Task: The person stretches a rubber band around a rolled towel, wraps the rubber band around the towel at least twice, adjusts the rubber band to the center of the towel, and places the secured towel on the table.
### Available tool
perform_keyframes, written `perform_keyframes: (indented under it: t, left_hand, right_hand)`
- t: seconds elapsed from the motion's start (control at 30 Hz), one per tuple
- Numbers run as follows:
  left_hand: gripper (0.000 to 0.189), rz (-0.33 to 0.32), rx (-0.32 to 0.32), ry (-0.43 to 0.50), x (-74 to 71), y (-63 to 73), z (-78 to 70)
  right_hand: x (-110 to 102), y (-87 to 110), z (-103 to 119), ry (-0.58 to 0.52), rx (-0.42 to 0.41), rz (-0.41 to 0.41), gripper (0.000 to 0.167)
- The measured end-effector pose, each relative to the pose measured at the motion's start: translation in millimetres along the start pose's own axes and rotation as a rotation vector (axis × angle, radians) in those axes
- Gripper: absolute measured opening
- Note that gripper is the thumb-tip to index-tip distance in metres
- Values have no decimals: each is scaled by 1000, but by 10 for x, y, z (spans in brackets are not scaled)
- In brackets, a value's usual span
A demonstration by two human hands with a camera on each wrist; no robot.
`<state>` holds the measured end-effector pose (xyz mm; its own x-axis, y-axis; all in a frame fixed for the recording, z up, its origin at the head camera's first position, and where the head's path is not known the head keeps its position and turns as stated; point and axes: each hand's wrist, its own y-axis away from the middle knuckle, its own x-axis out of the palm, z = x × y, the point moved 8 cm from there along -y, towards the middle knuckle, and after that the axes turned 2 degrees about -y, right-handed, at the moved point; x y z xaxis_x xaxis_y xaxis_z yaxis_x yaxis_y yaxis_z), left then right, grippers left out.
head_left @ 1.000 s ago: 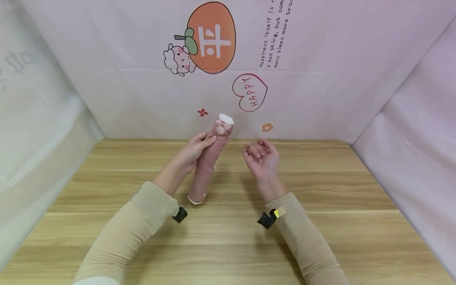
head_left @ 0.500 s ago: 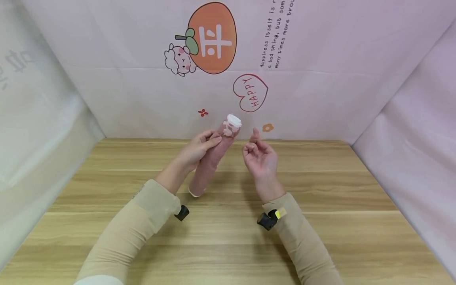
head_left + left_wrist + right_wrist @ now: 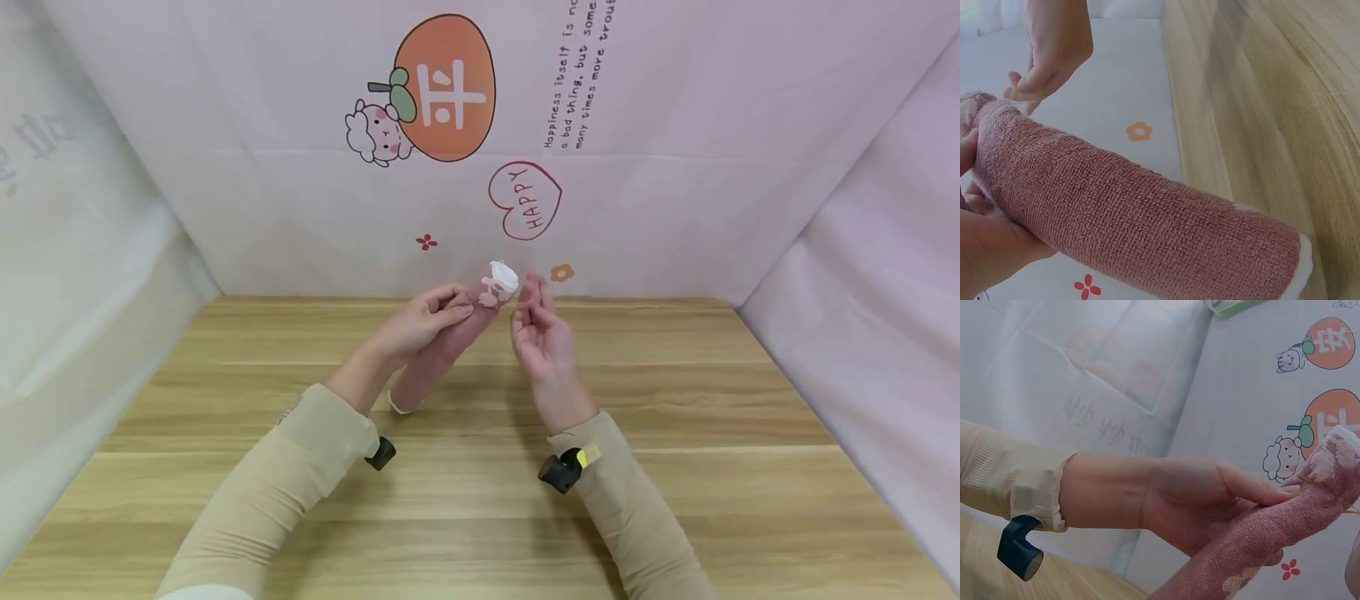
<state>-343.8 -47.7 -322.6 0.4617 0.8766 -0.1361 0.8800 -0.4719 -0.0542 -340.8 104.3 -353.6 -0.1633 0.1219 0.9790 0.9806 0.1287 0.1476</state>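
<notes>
My left hand [image 3: 420, 329] grips a rolled pink towel [image 3: 435, 358] near its upper end, thumb on the near side. The roll is tilted, with its white-edged top toward the upper right and its lower end at the left. A thin yellowish rubber band [image 3: 1022, 102] stretches from the neck of the roll to the fingers of my right hand [image 3: 543, 342], which are curled and hold it. That hand is just right of the towel's top. In the right wrist view the band [image 3: 1352, 512] shows at the right edge, beside the towel [image 3: 1272, 525].
Under both hands is a wood-grain table [image 3: 480, 500]. A white printed cloth [image 3: 300, 208] hangs behind it, with white sheets [image 3: 862, 275] at the sides. A green-edged object [image 3: 1235, 306] appears at the top of the right wrist view.
The towel's top has swung right and slightly down, so the roll leans more. The fingers of my right hand have shifted and are closer to the towel's top.
</notes>
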Motion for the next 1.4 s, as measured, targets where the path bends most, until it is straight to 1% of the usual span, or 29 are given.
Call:
perform_keyframes:
  t: [0.13,0.2,0.3,0.4,0.43,0.5,0.57,0.63,0.77,0.87,0.97,1.07,1.1,1.2,1.3,1.37,1.4]
  left_hand:
    - [21,15,0,5,41,-6,-4]
    - [23,16,2,1,56,-13,-10]
    - [25,30,9,-5,90,-25,-14]
    - [26,44,15,-15,126,-35,-8]
    - [26,46,15,-16,129,-34,-3]
    - [27,46,14,-19,128,-33,6]
    - [27,44,12,-25,118,-29,13]
    - [26,37,12,-33,100,-22,15]
    - [23,30,19,-56,71,-10,5]
    - [23,31,20,-69,59,-6,3]
    - [26,31,9,-84,43,-4,12]
    - [29,30,-6,-115,19,0,24]
    - [30,26,-10,-123,8,3,26]
    - [30,23,-16,-156,-16,14,20]
    - [29,24,-19,-186,-29,24,9]
    - [28,29,-15,-221,-33,28,-2]
    - [28,33,-2,-244,-34,28,-16]
  right_hand:
    - [3,-2,22,16,-33,2,75]
    - [5,-1,37,2,-46,-5,65]
    - [-4,9,66,-10,-74,-32,43]
    - [-23,22,92,11,-93,-64,26]
    - [-28,23,94,30,-99,-67,24]
    - [-30,24,97,64,-106,-60,24]
    - [-13,25,98,134,-113,-24,32]
    - [19,27,93,221,-119,32,40]
    - [101,36,77,462,-149,170,49]
    - [141,27,72,632,-193,242,50]
    - [158,18,71,783,-237,283,47]
    - [189,37,66,991,-305,345,43]
    - [200,45,68,1042,-330,365,42]
    - [231,60,80,1124,-387,406,42]
    - [239,52,99,1101,-394,401,42]
    - [246,51,99,1118,-395,400,43]
    - [253,52,97,1132,-397,403,44]
